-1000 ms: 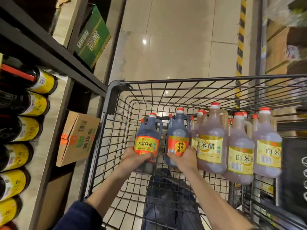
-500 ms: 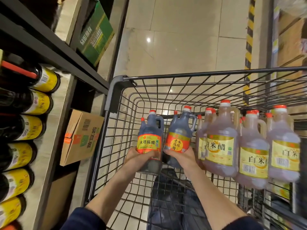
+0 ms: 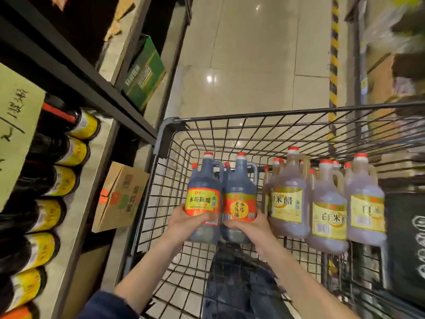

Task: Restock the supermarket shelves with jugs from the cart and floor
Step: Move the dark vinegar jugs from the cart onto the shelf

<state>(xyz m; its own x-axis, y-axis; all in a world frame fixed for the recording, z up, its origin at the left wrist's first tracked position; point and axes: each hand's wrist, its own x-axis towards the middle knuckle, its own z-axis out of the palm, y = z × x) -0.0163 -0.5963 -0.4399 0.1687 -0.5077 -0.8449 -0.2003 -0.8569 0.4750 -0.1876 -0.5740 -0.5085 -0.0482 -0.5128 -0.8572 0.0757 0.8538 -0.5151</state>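
In the cart (image 3: 276, 113), near its left wall, the left hand (image 3: 184, 223) gripped a yellow-labelled dark jug (image 3: 202, 192) low on its body. The right hand (image 3: 249, 227) gripped a red-labelled dark jug (image 3: 240, 189), and the two jugs touched side by side. Pale jugs (image 3: 287, 199) stood toward the cart's right side. The step looked like the pickup. Next, both jugs would need raising over the cart's rim and carrying to the shelf (image 3: 92, 180) left of the cart, with firm grips against slipping.
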